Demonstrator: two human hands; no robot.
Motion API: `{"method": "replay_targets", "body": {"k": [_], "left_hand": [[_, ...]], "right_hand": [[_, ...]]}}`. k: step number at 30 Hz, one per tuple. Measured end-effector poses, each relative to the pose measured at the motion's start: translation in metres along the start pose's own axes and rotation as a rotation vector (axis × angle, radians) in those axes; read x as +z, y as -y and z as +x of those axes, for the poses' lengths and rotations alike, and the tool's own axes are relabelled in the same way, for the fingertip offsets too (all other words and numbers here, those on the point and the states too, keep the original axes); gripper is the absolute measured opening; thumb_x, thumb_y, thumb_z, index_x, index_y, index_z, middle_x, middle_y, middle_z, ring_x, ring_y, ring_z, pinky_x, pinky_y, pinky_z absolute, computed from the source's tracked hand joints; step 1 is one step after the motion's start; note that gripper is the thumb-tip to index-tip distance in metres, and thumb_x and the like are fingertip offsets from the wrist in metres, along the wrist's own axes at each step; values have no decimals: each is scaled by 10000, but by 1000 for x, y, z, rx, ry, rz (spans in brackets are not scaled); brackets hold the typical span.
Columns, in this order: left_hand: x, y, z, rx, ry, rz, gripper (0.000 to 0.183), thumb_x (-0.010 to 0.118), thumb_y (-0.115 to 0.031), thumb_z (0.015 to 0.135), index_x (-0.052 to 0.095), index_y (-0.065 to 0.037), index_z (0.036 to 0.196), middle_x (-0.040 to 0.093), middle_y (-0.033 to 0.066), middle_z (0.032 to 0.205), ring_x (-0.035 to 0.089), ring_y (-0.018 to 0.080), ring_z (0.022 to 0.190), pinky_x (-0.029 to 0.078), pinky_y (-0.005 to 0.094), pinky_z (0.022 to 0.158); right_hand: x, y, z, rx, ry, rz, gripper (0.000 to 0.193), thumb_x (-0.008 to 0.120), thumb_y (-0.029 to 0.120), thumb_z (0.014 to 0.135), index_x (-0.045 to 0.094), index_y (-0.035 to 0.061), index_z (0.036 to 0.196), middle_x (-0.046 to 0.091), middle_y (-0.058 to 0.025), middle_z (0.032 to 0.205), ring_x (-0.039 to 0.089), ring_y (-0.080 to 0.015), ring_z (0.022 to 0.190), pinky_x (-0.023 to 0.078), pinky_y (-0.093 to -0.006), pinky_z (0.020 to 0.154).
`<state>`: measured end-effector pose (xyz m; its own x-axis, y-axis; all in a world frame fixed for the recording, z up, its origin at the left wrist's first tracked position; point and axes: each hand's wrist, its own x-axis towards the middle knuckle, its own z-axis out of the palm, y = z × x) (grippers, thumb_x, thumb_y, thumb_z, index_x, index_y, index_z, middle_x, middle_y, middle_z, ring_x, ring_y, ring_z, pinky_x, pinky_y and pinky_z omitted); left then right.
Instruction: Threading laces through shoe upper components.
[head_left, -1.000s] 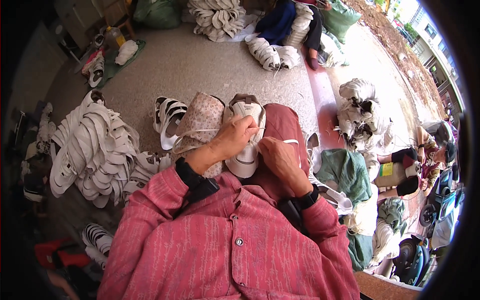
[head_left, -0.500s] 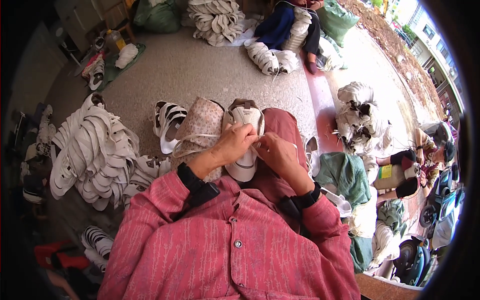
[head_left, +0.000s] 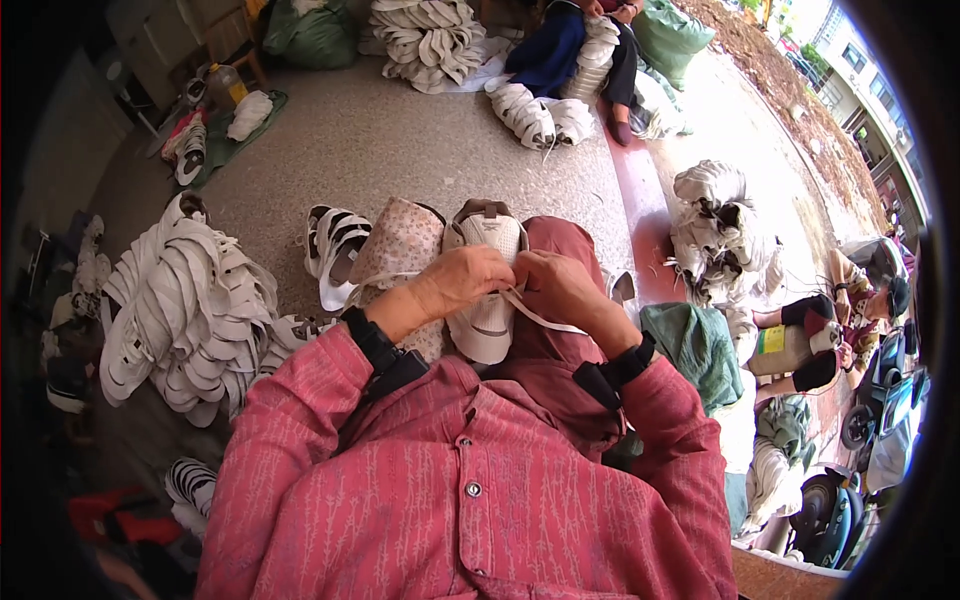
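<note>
A beige-and-white shoe upper (head_left: 484, 342) lies across my lap between my knees, its brown-edged heel opening away from me. A flat white shoelace (head_left: 543, 319) runs at its right side, below my right hand. My left hand (head_left: 462, 282) is over the upper's middle, fingers pinched on the lace, whose other stretch trails left over the floral cloth (head_left: 408, 240) on my left knee. My right hand (head_left: 563, 285) is closed on the lace at the upper's right edge, close to my left fingertips. The exact pinch is hidden by the fingers.
A large heap of white shoe uppers (head_left: 190, 300) stands at my left, with a striped upper (head_left: 338, 245) beside my left knee. More uppers (head_left: 715, 235) and green cloth (head_left: 692, 350) are at my right. Other people sit at the far side and right, near parked scooters (head_left: 835, 515).
My hands have come slightly closer to my lap's middle and my wrists have spread outward. A stretch of lace now shows below my right hand.
</note>
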<state>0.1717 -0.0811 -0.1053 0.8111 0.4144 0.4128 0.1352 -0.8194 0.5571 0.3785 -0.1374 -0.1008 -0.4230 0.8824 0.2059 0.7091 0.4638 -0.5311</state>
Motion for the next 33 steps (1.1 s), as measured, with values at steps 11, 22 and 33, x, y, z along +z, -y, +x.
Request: {"method": "replay_targets", "body": {"k": [11, 22, 33], "left_hand": [[-3, 2, 23, -151, 220, 120, 114, 667, -162, 774, 686, -98, 866, 574, 96, 866, 602, 295, 843, 480, 383, 734], [-62, 3, 2, -335, -524, -286, 105, 657, -91, 855, 679, 8, 882, 623, 3, 770, 585, 86, 677, 473, 234, 599], [5, -26, -65, -616, -184, -177, 192, 592, -171, 890, 665, 6, 891, 629, 93, 687, 597, 140, 632, 470, 309, 587]], "right_hand": [[13, -6, -12, -55, -201, -59, 218, 733, 166, 702, 558, 83, 802, 590, -88, 763, 597, -292, 734, 468, -370, 632], [-6, 4, -10, 124, -11, 228, 257, 730, 197, 726, 623, 73, 924, 577, -65, 738, 581, -203, 655, 453, -337, 591], [13, 42, -7, 31, -175, 127, 224, 689, 124, 799, 639, 92, 1016, 561, -94, 1001, 639, -258, 792, 523, -361, 659]]}}
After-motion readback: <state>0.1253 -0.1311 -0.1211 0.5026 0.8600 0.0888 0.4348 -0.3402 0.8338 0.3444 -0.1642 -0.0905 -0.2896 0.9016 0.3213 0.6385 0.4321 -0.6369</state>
